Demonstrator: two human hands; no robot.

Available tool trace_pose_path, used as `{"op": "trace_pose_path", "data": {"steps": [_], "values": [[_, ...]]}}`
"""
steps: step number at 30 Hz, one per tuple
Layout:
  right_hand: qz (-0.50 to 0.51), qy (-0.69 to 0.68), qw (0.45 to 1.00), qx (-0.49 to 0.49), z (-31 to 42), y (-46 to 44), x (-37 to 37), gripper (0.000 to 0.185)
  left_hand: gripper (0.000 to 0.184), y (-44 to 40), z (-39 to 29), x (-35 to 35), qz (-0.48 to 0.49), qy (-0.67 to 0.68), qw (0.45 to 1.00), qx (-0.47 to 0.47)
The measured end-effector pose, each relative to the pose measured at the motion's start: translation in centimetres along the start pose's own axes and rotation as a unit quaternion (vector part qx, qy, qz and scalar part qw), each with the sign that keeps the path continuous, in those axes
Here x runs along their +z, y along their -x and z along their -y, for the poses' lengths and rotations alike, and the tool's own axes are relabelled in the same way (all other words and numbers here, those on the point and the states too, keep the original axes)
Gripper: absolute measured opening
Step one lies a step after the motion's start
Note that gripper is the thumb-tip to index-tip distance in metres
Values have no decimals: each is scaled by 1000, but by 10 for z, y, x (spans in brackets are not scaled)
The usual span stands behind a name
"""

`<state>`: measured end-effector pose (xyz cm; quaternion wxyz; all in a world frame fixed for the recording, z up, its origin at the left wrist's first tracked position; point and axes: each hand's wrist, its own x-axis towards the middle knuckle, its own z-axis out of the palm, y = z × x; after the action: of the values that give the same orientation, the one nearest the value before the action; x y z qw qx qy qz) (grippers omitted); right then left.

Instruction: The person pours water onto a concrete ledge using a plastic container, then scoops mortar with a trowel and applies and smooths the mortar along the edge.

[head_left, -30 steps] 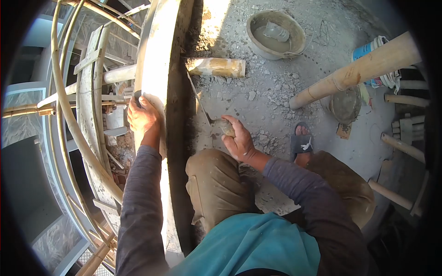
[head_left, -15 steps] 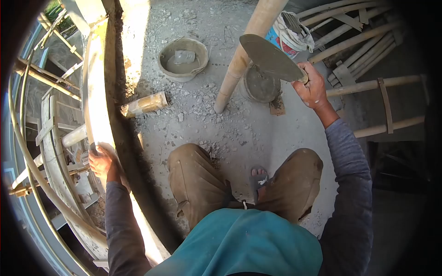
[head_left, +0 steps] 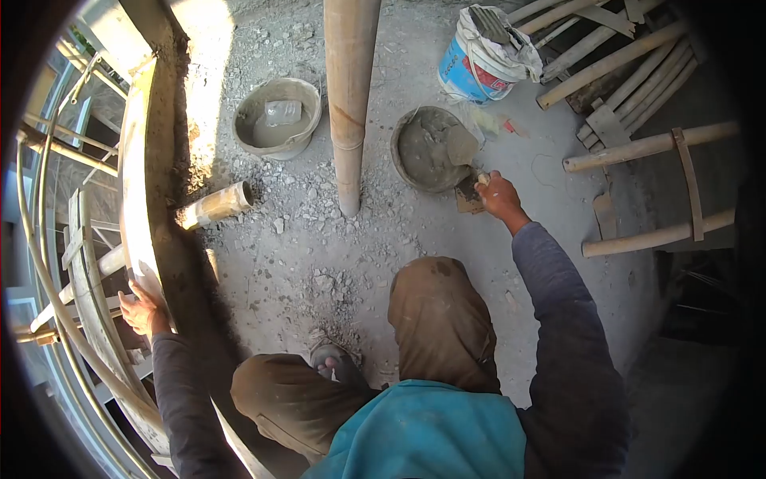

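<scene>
Gripping a trowel (head_left: pixel 461 147) dipped into a bucket (head_left: pixel 396 156) of wet mortar (head_left: pixel 421 147) with a closed right hand (head_left: pixel 500 198), resting an open-fingered left hand (head_left: pixel 145 311) against the sunlit wall edge (head_left: pixel 138 215), perhaps risking spillage by lifting too steeply.

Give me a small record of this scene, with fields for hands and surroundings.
Right hand: grips a flat, grey-coated trowel
Trowel blade: inside a round grey bucket holding wet grey mix
Left hand: against the long, pale, curved ledge
Thick tan bamboo pole: between that bucket and a round grey basin
</scene>
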<state>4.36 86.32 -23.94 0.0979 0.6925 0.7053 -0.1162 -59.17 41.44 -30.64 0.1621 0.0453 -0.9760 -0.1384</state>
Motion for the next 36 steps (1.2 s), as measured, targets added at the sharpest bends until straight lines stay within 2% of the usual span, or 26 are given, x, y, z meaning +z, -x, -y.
{"op": "trace_pose_path", "data": {"steps": [2, 4, 8, 10, 11, 13, 14, 15, 16, 19, 22, 25, 26, 29, 31, 33, 36], "values": [[4, -2, 1000, -9, 1, -16, 7, 48, 77, 5, 1, -7, -43, -22, 999, 0], [58, -44, 997, 15, 8, -22, -1, 46, 78, 12, -2, -19, -81, -41, 996, -8], [82, -32, 996, -26, 4, -50, 12, 46, 77, 24, 7, -55, -144, 4, 989, 41], [186, -261, 944, 76, 10, -53, 14, 45, 75, 25, 25, -78, -160, -9, 985, 65], [188, -265, 943, 67, 11, -59, 22, 45, 73, 20, 42, -85, -177, -25, 981, 72], [235, -402, 880, 88, 10, -72, 39, 42, 69, 25, 65, -122, -208, -37, 973, 90], [240, -400, 881, 79, 13, -75, 39, 42, 68, 25, 84, -135, -230, -33, 967, 104], [247, -439, 861, 73, 17, -75, 40, 42, 67, 35, 91, -161, -213, -23, 973, 86], [255, -476, 839, 68, 20, -74, 41, 43, 66, 41, 107, -182, -216, -30, 970, 112], [230, -486, 841, 67, 33, -64, 43, 42, 66, 62, 159, -239, -218, -53, 970, 95], [210, -526, 822, 54, 30, -56, 66, 41, 64, 95, 179, -295, -201, -31, 979, 13], [182, -553, 812, 45, 29, -35, 75, 40, 69, 101, 218, -329, -159, -29, 985, 54], [187, -553, 811, 42, 26, -28, 81, 40, 69, 103, 212, -339, -151, -38, 986, 59], [132, -583, 801, 4, 8, -8, 102, 39, 70, 87, 228, -332, -112, -12, 992, 57], [75, -567, 819, -44, -5, 3, 121, 36, 69, 95, 197, -324, -80, 38, 995, 50], [85, -577, 811, -42, -5, 12, 122, 34, 69, 105, 165, -309, -45, 107, 993, 39], [92, -589, 803, -27, 7, 14, 122, 29, 68, 109, 152, -269, 6, 152, 987, 54]]}}
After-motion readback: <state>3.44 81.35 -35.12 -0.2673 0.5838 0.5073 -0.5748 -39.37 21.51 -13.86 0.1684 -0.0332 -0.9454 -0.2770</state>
